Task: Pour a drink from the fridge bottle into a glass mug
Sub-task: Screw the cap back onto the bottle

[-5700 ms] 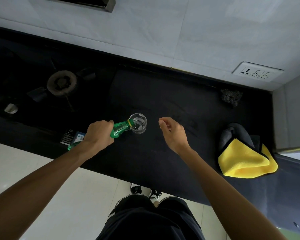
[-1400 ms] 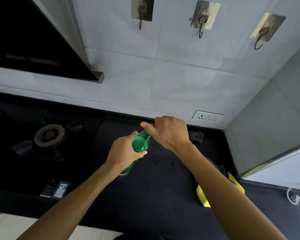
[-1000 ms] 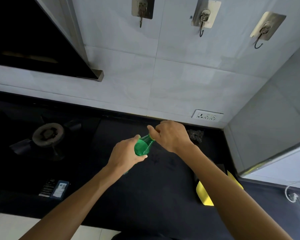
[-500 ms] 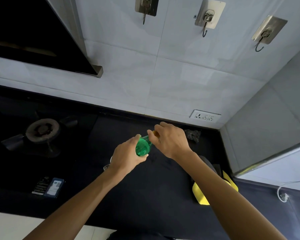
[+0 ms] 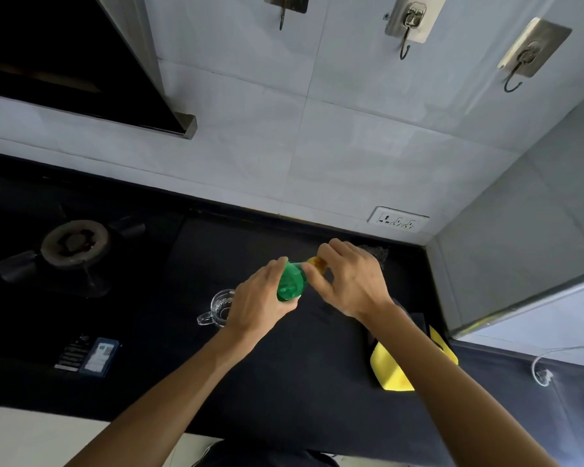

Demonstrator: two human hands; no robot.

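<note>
Since half a second ago more of the glass mug shows, standing on the black counter just left of the left hand; its content I cannot tell. The left hand grips the green bottle above the counter, and the right hand pinches its yellow cap.

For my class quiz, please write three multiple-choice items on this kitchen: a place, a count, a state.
1. Where does the glass mug stand? A) on the gas burner B) on the yellow cloth C) on the black counter, beside the left hand
2. How many wall hooks show? A) three B) one C) five
3. What does the right hand do? A) lies flat B) pinches the green bottle's yellow cap C) holds the mug
Answers: 1 C, counter beneath it; 2 A, three on the tiles; 3 B, fingers round the cap.
</note>
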